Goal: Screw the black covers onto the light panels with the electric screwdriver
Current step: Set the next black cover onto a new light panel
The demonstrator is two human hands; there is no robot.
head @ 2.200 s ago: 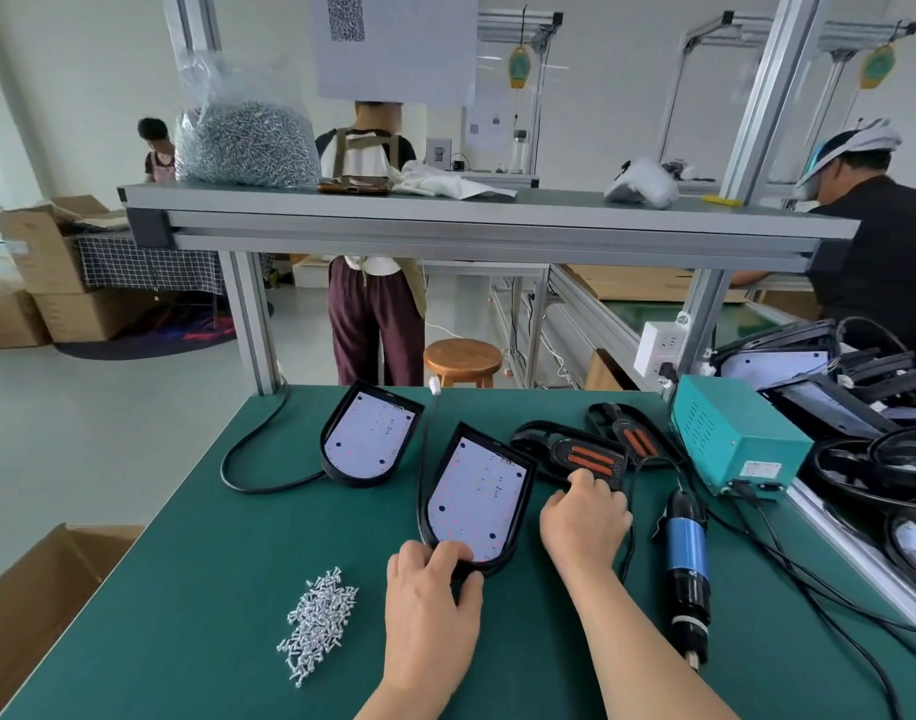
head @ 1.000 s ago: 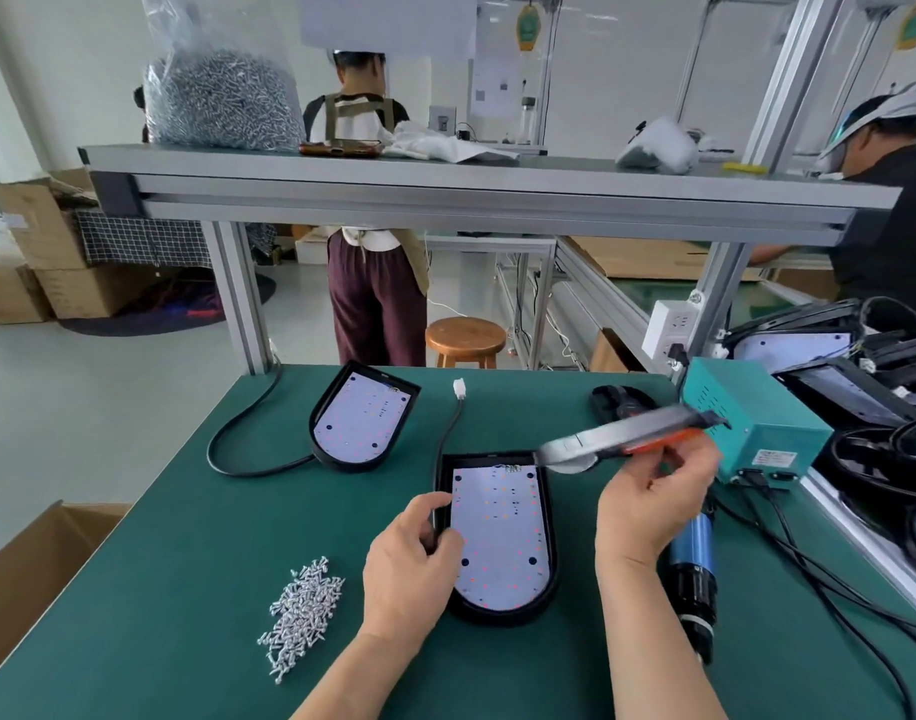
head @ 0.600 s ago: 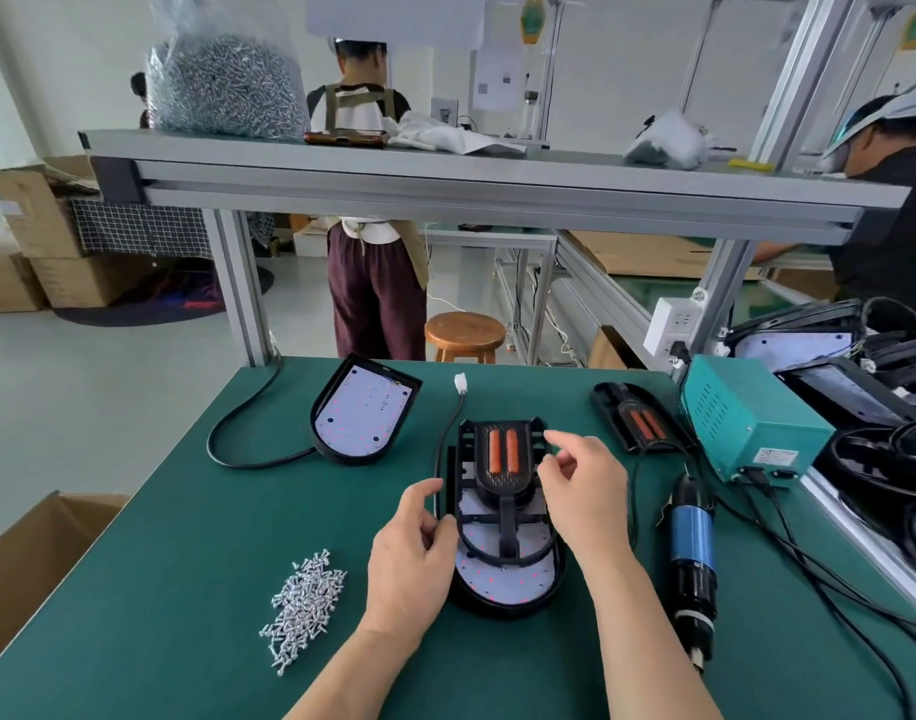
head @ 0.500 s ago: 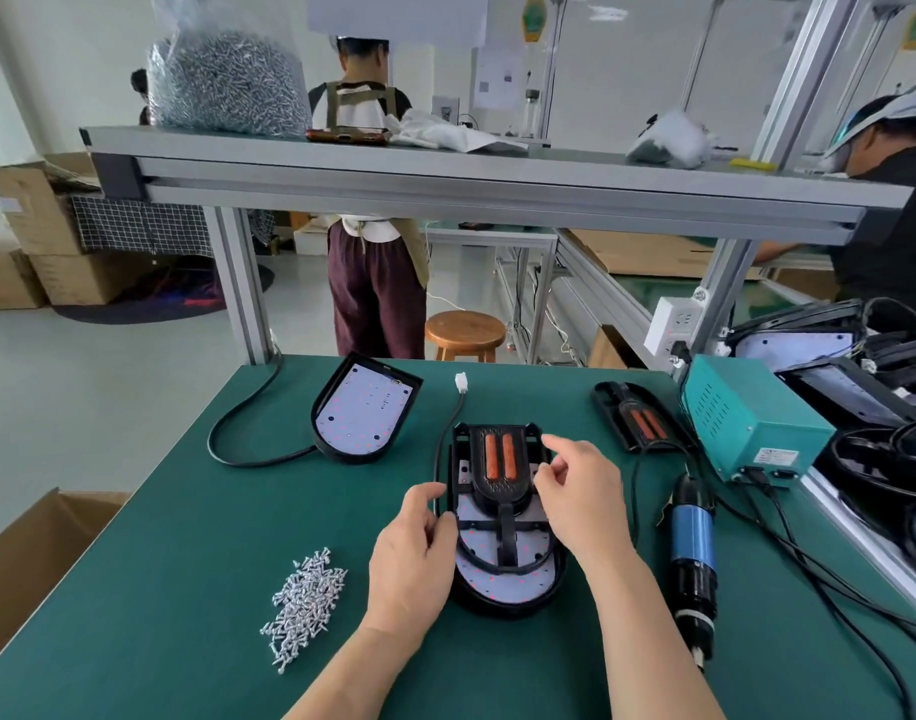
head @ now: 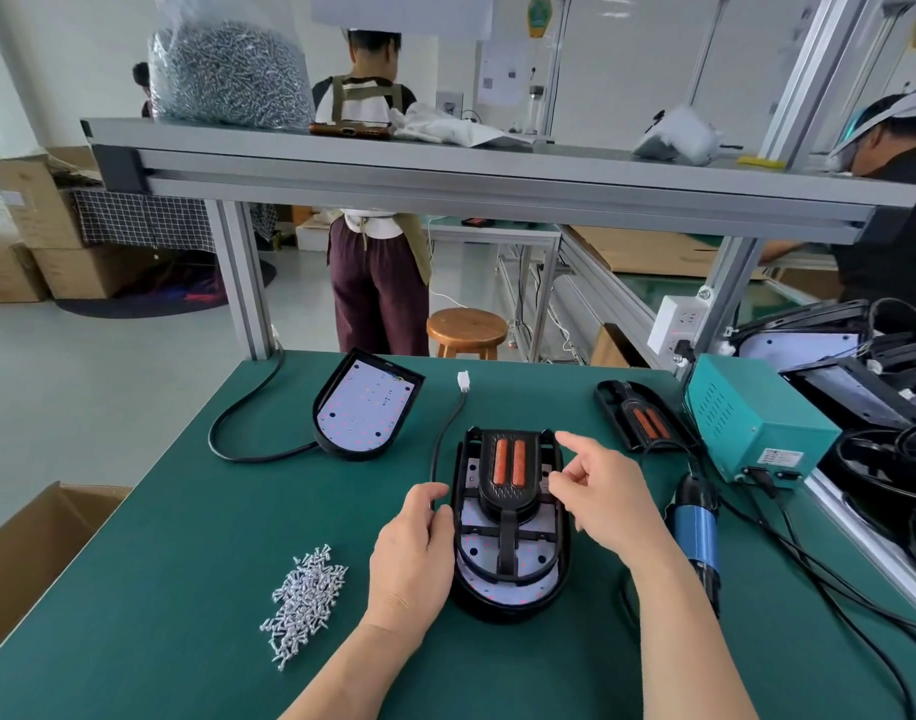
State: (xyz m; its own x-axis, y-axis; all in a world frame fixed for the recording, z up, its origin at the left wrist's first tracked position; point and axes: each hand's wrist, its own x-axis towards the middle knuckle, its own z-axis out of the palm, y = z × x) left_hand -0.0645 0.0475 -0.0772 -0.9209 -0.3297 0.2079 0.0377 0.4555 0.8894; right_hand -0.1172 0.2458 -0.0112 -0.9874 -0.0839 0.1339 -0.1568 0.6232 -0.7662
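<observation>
My left hand (head: 413, 559) grips the left rim of the light panel (head: 502, 597); my right hand (head: 607, 504), empty and loosely open, hovers over its black cover (head: 508, 493).

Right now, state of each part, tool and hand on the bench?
near light panel: face up, covered
black cover: lying on near light panel
far light panel: face up, uncovered
spare cover: lying loose
electric screwdriver: lying unheld
screws: loose pile
left hand: holds near light panel's edge
right hand: above black cover, empty
</observation>
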